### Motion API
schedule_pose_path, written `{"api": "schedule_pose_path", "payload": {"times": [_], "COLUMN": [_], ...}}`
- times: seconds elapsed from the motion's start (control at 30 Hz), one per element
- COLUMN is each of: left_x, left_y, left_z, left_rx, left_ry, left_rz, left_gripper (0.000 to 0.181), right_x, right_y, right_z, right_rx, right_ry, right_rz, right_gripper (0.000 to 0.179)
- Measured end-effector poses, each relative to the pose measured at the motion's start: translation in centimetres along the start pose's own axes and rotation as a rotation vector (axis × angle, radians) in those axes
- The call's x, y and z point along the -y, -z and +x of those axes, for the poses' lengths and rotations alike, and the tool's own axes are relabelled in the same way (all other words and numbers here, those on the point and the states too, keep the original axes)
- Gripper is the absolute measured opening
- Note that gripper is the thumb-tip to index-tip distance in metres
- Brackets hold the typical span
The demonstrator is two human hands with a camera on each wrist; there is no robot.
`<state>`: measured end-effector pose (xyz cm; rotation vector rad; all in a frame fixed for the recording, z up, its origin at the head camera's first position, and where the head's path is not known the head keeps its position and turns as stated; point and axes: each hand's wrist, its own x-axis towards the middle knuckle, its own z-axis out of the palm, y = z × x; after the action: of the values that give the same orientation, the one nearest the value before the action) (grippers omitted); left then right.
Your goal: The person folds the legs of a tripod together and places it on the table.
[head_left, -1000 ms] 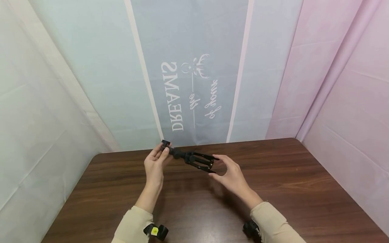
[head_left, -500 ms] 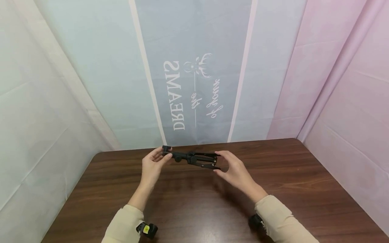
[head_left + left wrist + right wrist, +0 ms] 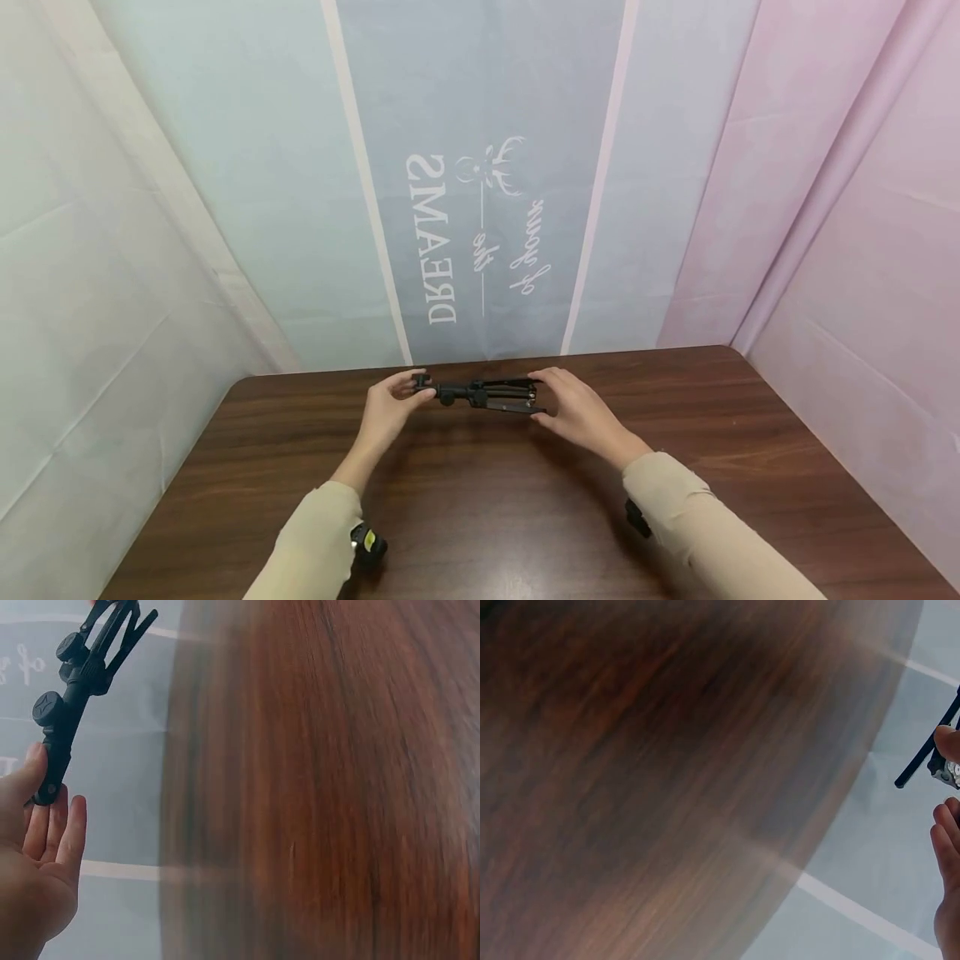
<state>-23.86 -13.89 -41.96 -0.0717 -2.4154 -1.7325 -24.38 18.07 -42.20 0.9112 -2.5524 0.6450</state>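
A small black tripod [image 3: 477, 395] is held lengthwise between both hands near the table's far edge, legs pointing right. At its head end, my left hand [image 3: 384, 414] pinches it between thumb and fingers. My right hand [image 3: 581, 414] spans the leg ends, thumb on the near leg and a fingertip at the far one. In the left wrist view the tripod [image 3: 75, 705] shows two round knobs and legs slightly splayed. The right wrist view catches only one leg [image 3: 922, 754] and a bit of the centre part; my right hand is cut off by the frame edge there.
The brown wood-grain table [image 3: 480, 508] lies beneath the hands. A pale fabric backdrop [image 3: 480, 100] with mirrored lettering hangs behind its far edge, and light fabric walls [image 3: 862, 275] rise on either side. Both sleeves bear black wrist-worn devices.
The tripod has swung from a slant to nearly level, its head end coming down. The spread between its outer legs looks a little narrower, with both hands still on it.
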Motion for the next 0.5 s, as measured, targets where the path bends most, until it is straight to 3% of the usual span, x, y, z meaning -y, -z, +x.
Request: {"api": "schedule_pose_path", "payload": {"times": [0.23,0.5], "left_x": [1.4,2.9], "left_y": [-1.2,-1.9], "left_z": [0.9,1.6], "left_rx": [0.017,0.042], "left_ry": [0.005,0.036], "left_rz": [0.012,0.108], "left_gripper": [0.04,0.04], "right_x": [-1.2,-1.9], "right_y": [-1.0,-2.0], "right_z": [0.4,0.6], "right_rx": [0.047,0.134], "right_ry": [-0.033,-0.061], "right_rz": [-0.032,-0.061], "right_gripper": [0.063,0.06]}}
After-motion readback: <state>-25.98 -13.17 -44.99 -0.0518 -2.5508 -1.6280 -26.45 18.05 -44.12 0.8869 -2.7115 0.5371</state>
